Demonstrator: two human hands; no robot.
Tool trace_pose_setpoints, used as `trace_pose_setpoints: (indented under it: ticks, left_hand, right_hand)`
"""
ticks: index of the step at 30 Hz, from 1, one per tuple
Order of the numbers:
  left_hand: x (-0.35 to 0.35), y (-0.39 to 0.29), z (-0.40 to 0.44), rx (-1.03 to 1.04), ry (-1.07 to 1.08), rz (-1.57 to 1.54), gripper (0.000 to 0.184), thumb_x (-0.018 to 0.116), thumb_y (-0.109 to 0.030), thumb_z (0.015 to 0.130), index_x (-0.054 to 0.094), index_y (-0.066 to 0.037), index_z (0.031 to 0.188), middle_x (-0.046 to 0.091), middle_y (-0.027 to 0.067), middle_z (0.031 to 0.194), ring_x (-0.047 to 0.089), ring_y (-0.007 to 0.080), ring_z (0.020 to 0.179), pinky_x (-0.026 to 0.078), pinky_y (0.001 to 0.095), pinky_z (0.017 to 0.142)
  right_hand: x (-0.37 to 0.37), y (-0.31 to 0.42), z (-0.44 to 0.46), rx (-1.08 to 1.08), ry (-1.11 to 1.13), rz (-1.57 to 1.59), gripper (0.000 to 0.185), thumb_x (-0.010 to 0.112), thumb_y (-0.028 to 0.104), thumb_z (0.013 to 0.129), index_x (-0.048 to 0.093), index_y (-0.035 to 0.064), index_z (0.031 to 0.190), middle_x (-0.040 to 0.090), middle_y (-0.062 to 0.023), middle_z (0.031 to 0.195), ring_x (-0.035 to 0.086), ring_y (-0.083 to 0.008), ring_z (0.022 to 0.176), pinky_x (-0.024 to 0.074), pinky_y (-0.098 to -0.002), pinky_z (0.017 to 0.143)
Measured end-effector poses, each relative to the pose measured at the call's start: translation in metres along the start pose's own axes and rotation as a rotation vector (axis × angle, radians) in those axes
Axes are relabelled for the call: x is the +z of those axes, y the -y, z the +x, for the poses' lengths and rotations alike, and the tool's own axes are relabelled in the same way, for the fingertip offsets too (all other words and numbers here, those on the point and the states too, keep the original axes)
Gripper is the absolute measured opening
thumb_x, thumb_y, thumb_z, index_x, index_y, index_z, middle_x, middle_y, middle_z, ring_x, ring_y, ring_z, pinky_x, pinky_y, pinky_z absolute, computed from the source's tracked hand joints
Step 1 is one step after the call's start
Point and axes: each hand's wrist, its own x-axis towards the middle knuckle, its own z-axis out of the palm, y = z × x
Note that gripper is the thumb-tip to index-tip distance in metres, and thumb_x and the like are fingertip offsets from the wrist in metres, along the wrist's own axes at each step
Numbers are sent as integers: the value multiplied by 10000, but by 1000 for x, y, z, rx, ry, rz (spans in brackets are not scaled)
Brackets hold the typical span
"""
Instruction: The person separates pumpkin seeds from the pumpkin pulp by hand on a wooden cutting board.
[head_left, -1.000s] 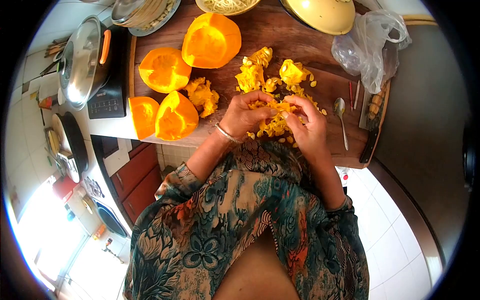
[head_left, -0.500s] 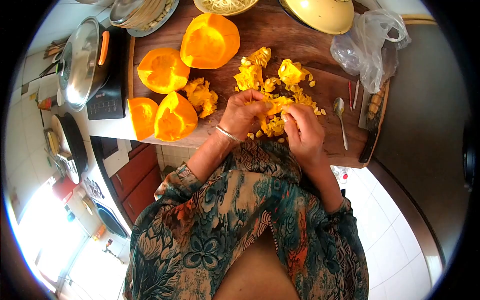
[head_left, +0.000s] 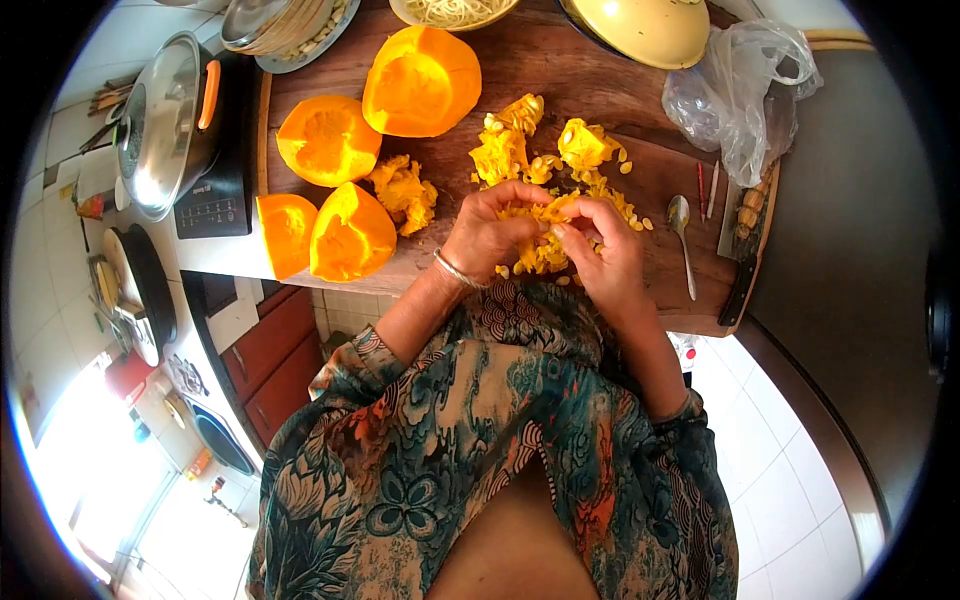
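Note:
My left hand (head_left: 490, 232), a bangle at its wrist, pinches a piece of stringy pumpkin pulp (head_left: 545, 212). From the other side my right hand (head_left: 608, 255) grips the same pulp between thumb and fingers, the fingertips of both hands nearly touching. More shredded pulp and loose seeds (head_left: 540, 258) lie under and between the hands. Just beyond them rest clumps of seedy pulp (head_left: 500, 155) and another clump (head_left: 586, 145). Another heap of pulp (head_left: 403, 193) sits to the left, beside the hollowed pumpkin pieces (head_left: 352, 233).
A spoon (head_left: 684, 245), red and white sticks and a knife (head_left: 740, 290) lie at the right of the wooden board (head_left: 640, 100). Behind them is a clear plastic bag (head_left: 745, 100). A lidded pan (head_left: 165, 125) stands left; a yellow lid (head_left: 645, 30) and a noodle bowl (head_left: 455, 22) are at the back.
My right hand opened its fingers a little, then closed in toward my left hand again. The pulp stretched between them half a second ago is now bunched at the fingertips.

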Motion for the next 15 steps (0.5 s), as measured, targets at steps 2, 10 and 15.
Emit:
trace_pose_setpoints:
  ticks: [2, 10, 15]
  left_hand:
    - [-1, 1, 1, 37, 18, 14, 223, 594, 69, 763, 591, 1, 975, 629, 72, 860, 623, 134, 717, 527, 244, 677]
    - [-2, -8, -5, -67, 27, 51, 194, 601, 31, 780, 595, -4, 971, 634, 82, 851, 613, 118, 676, 505, 228, 586]
    - [-2, 2, 0, -18, 0, -77, 200, 622, -4, 786, 598, -7, 984, 637, 74, 827, 604, 111, 649, 484, 221, 537]
  right_hand:
    - [-2, 0, 1, -19, 23, -49, 185, 637, 16, 770, 556, 3, 937, 595, -129, 850, 615, -262, 744, 492, -316, 647]
    - [-4, -6, 2, -45, 88, -43, 189, 650, 16, 744, 557, 8, 909, 601, -130, 821, 614, -270, 733, 483, -328, 631]
    - [-4, -7, 0, -11, 96, -21, 168, 649, 23, 750, 573, 6, 899, 599, -136, 818, 615, -275, 730, 483, -328, 627]
